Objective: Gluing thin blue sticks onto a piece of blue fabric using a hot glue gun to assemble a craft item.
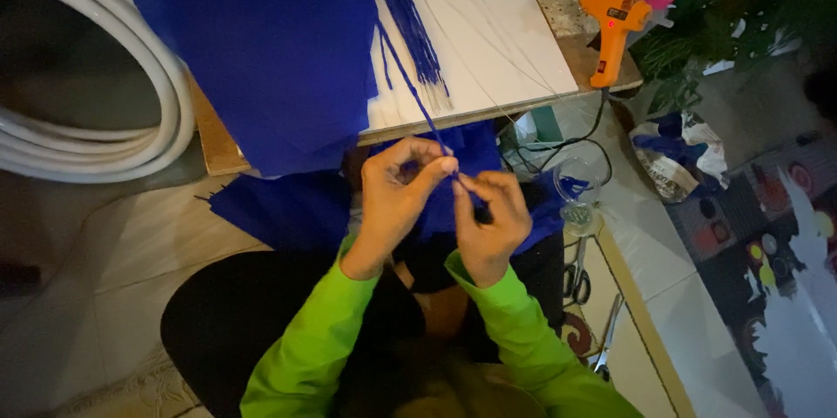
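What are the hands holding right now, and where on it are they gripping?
Both hands, left and right, pinch a thin blue strip at its near end, fingertips close together. Its far end runs up onto the white board.

The blue sheet looks like matt, soft felt cloth, as do the thin blue strips. The board is smooth and white on a raw wooden edge. The orange glue gun is glossy plastic; the white hose is smooth plastic; the scissors are shiny metal.
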